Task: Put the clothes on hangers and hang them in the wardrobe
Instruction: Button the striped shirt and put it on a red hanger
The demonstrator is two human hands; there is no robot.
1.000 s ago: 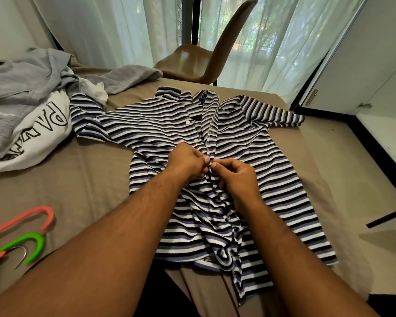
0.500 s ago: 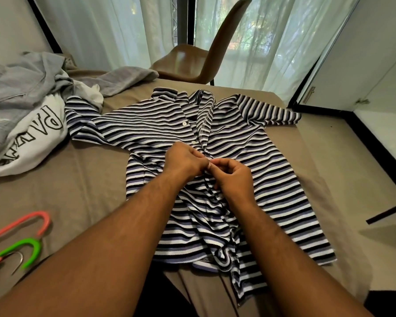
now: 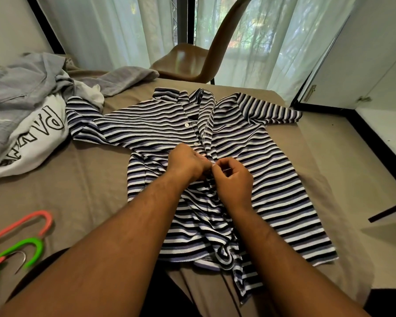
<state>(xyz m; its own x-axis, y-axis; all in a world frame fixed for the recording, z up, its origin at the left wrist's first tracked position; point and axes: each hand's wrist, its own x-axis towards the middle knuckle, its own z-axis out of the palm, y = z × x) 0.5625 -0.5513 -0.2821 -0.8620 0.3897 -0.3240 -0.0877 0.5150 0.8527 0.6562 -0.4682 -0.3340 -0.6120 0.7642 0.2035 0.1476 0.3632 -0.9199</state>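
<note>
Head view: I see left hand (image 3: 188, 162) and right hand (image 3: 234, 179) both pinching the front edges of one striped shirt (image 3: 272, 168) mid-bed (image 3: 78, 179), one pink hanger (image 3: 28, 221) and one green hanger (image 3: 25, 245) near left.

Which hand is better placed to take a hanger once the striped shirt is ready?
Left hand. The pink hanger and green hanger lie at the person's left, beside the left forearm; the right hand would probably have to cross the striped shirt.
</note>
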